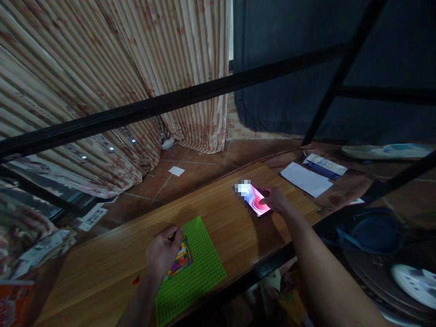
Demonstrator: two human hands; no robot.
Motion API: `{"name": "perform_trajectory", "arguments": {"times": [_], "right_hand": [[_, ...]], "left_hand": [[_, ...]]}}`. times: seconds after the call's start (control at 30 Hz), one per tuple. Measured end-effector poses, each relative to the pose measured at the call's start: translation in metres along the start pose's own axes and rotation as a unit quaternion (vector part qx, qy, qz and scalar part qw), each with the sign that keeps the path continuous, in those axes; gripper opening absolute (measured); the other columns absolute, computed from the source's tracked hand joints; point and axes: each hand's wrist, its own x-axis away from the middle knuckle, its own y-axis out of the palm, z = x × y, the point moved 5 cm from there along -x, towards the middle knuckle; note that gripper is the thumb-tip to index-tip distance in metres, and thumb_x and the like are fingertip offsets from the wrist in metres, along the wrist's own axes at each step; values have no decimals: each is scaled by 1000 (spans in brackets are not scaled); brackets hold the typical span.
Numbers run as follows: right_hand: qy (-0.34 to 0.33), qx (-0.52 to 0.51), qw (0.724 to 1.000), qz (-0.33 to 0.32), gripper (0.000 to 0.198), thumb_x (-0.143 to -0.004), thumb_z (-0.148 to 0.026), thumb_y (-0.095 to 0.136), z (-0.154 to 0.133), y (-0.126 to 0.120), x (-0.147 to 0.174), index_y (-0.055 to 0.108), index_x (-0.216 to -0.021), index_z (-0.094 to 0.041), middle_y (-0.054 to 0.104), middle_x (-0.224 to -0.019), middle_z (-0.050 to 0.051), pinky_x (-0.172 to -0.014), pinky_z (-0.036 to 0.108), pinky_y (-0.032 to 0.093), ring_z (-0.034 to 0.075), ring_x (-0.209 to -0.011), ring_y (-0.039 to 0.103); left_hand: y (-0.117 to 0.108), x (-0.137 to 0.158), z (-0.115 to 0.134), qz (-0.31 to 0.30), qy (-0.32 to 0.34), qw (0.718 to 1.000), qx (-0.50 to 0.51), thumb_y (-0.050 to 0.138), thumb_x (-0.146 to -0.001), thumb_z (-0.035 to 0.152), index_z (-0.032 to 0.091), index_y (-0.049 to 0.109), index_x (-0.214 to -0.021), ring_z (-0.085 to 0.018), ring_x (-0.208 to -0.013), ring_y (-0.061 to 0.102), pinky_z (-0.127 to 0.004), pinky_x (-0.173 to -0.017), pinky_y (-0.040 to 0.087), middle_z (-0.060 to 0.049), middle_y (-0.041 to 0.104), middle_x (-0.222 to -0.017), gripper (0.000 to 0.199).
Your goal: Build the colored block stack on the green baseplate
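Observation:
My right hand (275,200) grips the right edge of a smartphone (254,199), its thumb over the glowing screen. The phone's screen shows a pink and blue picture, and its far end is blurred out. Over the left part of a green studded baseplate (204,254), my left hand (165,250) is closed with thumb and fingers together; a small dark thing shows at the fingertips, too unclear to name. Under and beside that hand is a patch of multicoloured bricks (184,256), partly hidden by it. A small red piece (136,280) lies on the wood left of my left wrist.
The wooden bench top (102,259) runs diagonally beneath both hands. Beyond it is a black metal rail (190,93), with striped curtains (119,59) behind. White paper (305,179) lies past the bench's right end. A dark round stool (364,272) stands at the lower right.

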Motion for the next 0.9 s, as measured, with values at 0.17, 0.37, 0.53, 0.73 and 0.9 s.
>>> {"name": "perform_trajectory", "arguments": {"times": [0.17, 0.37, 0.53, 0.73, 0.9], "right_hand": [[71, 1, 995, 70, 54, -79, -50, 56, 1, 2, -5, 64, -112, -7, 68, -100, 17, -81, 36, 46, 27, -98, 62], [84, -46, 984, 150, 63, -81, -55, 50, -4, -8, 3, 60, -118, -5, 67, -108, 20, -83, 37, 45, 30, -102, 61], [18, -74, 974, 215, 57, -83, -52, 46, -23, -17, 16, 62, -113, -6, 67, -108, 19, -81, 36, 45, 28, -96, 62], [-154, -65, 980, 104, 44, -89, -49, 39, -79, 12, 49, 68, -94, -15, 71, -89, 10, -69, 28, 44, 19, -72, 62], [-292, 43, 954, -54, 33, -92, -41, 42, -118, 59, 85, 68, -86, -21, 71, -86, 5, -72, 25, 41, 17, -79, 62]], "left_hand": [[2, -1, -2, -1, -3, 1000, 4, 44, -90, 43, 28, 69, -89, -14, -83, 67, -21, -69, 42, 3, 73, -94, 30], [2, 0, 0, -6, 8, 1000, -3, 41, -90, 42, 27, 68, -87, -14, -81, 66, -21, -67, 40, 2, 73, -90, 31], [2, 2, 2, -3, 25, 999, -27, 39, -91, 42, 26, 67, -82, -13, -78, 65, -21, -63, 37, 2, 72, -85, 34], [5, 2, -1, 1, 27, 998, -53, 35, -93, 45, 26, 66, -83, -14, -79, 64, -21, -64, 36, 1, 71, -84, 37], [4, 3, 1, -5, 35, 995, -94, 32, -94, 46, 26, 66, -88, -16, -82, 65, -23, -64, 36, -1, 72, -86, 40]]}}
